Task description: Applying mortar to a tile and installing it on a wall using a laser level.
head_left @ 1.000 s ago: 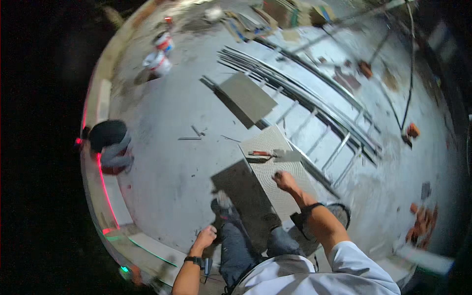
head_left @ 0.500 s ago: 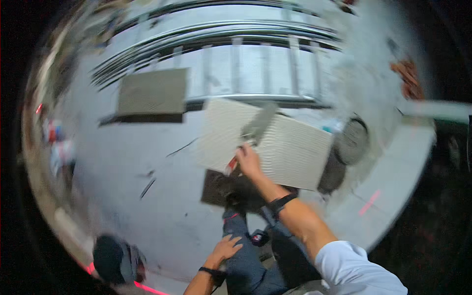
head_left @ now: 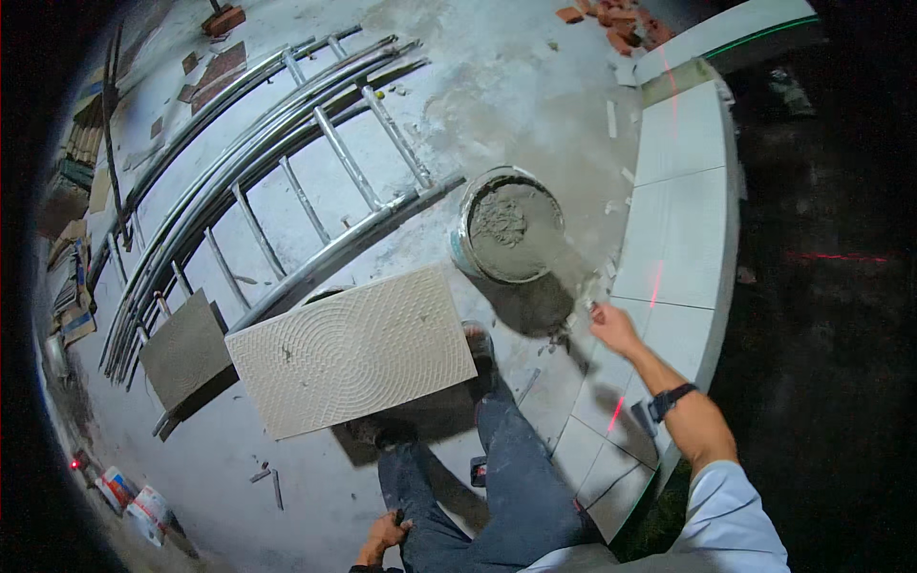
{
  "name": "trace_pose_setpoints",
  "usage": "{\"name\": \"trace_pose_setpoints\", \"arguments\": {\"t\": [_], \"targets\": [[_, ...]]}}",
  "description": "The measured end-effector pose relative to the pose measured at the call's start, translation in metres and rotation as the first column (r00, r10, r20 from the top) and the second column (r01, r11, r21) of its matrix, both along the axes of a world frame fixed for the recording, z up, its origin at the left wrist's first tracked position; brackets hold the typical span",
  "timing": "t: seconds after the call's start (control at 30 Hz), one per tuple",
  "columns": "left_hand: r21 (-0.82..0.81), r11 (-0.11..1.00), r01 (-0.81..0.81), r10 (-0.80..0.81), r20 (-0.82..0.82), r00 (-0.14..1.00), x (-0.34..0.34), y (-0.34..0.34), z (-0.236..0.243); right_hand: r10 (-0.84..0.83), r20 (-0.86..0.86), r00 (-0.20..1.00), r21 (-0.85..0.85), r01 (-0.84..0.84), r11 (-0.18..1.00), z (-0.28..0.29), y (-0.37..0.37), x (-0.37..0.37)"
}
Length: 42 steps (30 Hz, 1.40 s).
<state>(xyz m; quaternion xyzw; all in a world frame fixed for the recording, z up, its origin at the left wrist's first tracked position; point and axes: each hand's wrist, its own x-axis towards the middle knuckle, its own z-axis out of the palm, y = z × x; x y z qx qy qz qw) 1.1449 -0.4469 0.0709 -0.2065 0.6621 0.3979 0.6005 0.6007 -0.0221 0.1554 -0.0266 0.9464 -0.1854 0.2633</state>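
Observation:
My right hand (head_left: 616, 329) is closed around the handle of a trowel, out to the right beside the bucket. The trowel's grey blade (head_left: 565, 256) is smeared by motion and reaches toward the bucket's rim. Wet grey mortar (head_left: 501, 220) lies heaped inside the round bucket (head_left: 465, 239). A large cream tile (head_left: 353, 353) with a ridged, curved pattern faces up in front of my feet, with a few grey specks on it. My left hand (head_left: 385, 530) is by my left thigh, its fingers curled; whatever they grip is unclear.
Metal ladders or rails (head_left: 287, 181) lie across the floor at the far left. A grey-coated slab (head_left: 186, 353) rests by their near end. Pale tiles (head_left: 669, 229) cover a ledge on the right, beside a dark drop. Broken bricks (head_left: 621, 24) lie at the back.
My right hand and trowel have left the tile and moved right, toward the bucket. My view has turned right. My left hand's spread fingers have curled.

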Motion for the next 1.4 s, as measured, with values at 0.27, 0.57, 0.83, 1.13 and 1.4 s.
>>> {"name": "trace_pose_setpoints", "arguments": {"t": [0.27,0.57,0.83,1.13,1.4], "targets": [[0.283,0.959,0.005,-0.028,0.076,0.997,-0.114,0.042,0.078,0.607,-0.037,0.794,0.361,-0.556,0.749,-0.038,0.013,-0.181],[-0.243,0.735,-0.633,0.633,-0.087,0.769,-0.197,0.06,0.098,0.499,0.223,0.837,0.127,-0.532,0.837,-0.15,-0.034,-0.153],[-0.212,0.448,-0.869,0.887,-0.021,0.462,-0.115,0.068,0.098,-0.006,0.647,0.762,-0.293,0.256,0.921,-0.178,-0.077,-0.121],[-0.156,0.627,-0.763,0.769,-0.033,0.638,-0.135,0.026,0.098,-0.316,0.606,0.73,-0.479,0.652,0.588,-0.126,-0.105,-0.044],[-0.14,0.639,-0.756,0.754,-0.077,0.652,-0.131,-0.003,0.093,-0.37,0.142,0.918,-0.479,0.39,0.786,-0.093,-0.087,-0.015]]}}
